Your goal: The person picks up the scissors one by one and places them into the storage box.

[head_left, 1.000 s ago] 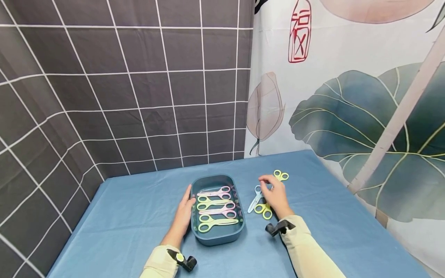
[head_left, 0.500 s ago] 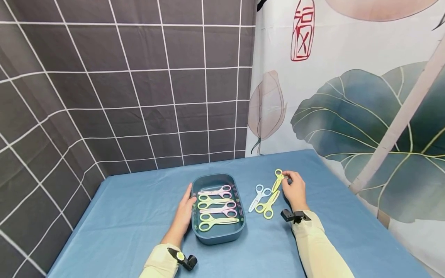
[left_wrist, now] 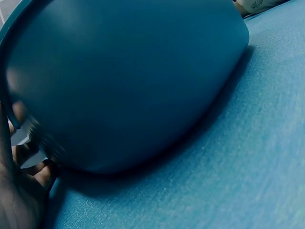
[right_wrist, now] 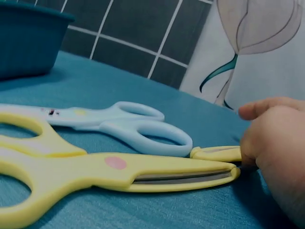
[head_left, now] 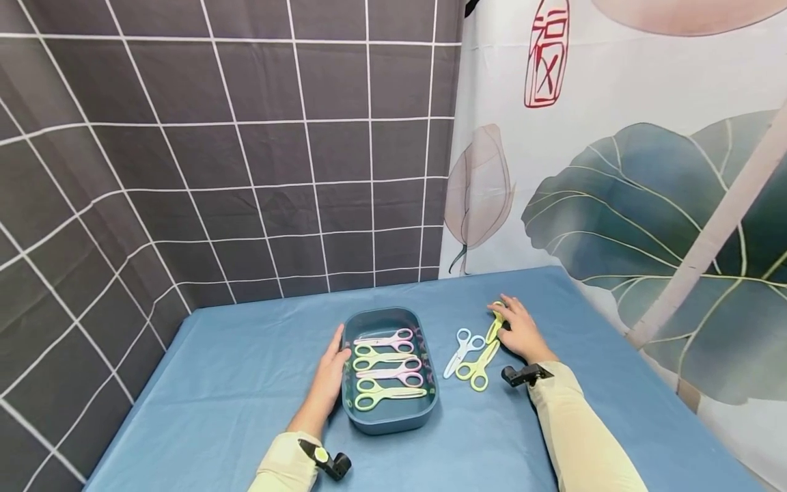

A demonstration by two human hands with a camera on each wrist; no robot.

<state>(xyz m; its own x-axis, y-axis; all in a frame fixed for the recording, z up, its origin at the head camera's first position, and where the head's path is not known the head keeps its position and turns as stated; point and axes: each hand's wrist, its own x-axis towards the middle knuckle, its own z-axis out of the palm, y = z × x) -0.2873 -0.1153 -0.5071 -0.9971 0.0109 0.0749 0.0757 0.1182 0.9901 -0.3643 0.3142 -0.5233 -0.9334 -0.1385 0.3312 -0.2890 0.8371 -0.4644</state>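
My left hand (head_left: 326, 376) holds the left wall of a blue plastic basket (head_left: 393, 426), thumb at the rim. In the left wrist view, fingers of that hand (left_wrist: 19, 195) touch the basket's outer side (left_wrist: 133, 86). Pink scissors (head_left: 393, 372) and yellow-green scissors (head_left: 396, 393) lie in a row inside. To the right, my right hand (head_left: 524, 333) reaches over the farther yellow scissors (head_left: 493, 332), thumb and fingers around their handle end, partly hiding it. Their blade tip (right_wrist: 217, 153) sticks out from the hand. Nearer yellow scissors (right_wrist: 114, 164) and light blue scissors (right_wrist: 102, 119) lie beside them.
A blue cloth (head_left: 246, 383) covers the table. Behind it hangs a dark curtain (head_left: 277, 171) with a white grid; a white curtain (head_left: 492, 82) with leaf prints hangs at the right. Each wrist wears a black camera mount, such as the right one (head_left: 525, 374).
My right hand has moved from above the light blue scissors to the farther yellow scissors at the back right and closed around their handle end. The left hand stays at the basket.
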